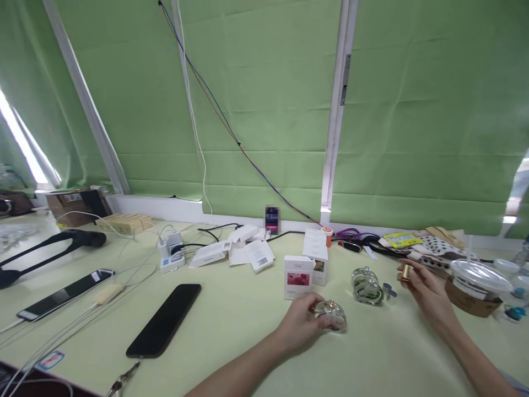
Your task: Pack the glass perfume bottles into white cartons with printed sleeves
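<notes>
Glass shines under the left hand (300, 321); its fingers curl around a small clear bottle (330, 315) that sits on the pale green table (231, 325), just past the fingertips; the right hand (425, 289) is lifted a little and pinches a small gold cap (405, 271) between its fingertips; a second glass bottle (367, 286) lies between the two hands, nearer the right one; a white box (298, 277) with a pink picture stands just behind the left hand; a black phone (165, 320) lies far off to the left of it.
</notes>
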The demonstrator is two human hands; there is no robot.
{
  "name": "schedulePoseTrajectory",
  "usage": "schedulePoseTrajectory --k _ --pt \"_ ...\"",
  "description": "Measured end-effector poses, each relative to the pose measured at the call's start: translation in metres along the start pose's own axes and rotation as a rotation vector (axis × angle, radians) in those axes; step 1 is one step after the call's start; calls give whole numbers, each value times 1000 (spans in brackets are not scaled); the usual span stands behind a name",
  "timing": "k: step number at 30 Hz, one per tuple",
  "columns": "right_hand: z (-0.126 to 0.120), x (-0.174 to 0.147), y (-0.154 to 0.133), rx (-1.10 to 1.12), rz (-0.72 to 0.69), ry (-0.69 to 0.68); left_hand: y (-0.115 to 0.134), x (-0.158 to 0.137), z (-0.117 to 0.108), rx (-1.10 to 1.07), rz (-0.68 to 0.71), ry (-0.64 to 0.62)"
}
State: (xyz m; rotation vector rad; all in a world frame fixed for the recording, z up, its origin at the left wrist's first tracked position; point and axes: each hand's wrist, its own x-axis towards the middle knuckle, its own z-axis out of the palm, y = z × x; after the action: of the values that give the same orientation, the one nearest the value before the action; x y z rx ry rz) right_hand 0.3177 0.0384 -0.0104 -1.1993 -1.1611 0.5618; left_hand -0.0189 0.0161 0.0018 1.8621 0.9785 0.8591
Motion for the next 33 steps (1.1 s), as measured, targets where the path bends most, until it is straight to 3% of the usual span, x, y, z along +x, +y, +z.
schedulePoseTrajectory --k 2,4,7,10,14,21,27,33 --pt "14 -14 -18 342 97 -169 -2 0 -2 60 -5 2" --pt "31 -31 -31 496 221 -382 -3 -1 -3 92 -19 3" --pt "57 -53 -35 506 354 -669 -3 0 -5 129 -27 -6" --pt "74 -64 -28 454 421 -842 -1 1 -8 185 -1 -10" --pt "75 -60 -20 232 384 -837 -1 2 -12 231 39 -12" --pt "70 -51 -26 -358 -48 -911 -8 5 -14 248 61 -16" --pt "80 -58 -30 -508 -237 -932 -11 5 -14 239 99 -18" --pt "69 -48 -21 -536 -231 -727 -2 2 -18 355 159 -27"
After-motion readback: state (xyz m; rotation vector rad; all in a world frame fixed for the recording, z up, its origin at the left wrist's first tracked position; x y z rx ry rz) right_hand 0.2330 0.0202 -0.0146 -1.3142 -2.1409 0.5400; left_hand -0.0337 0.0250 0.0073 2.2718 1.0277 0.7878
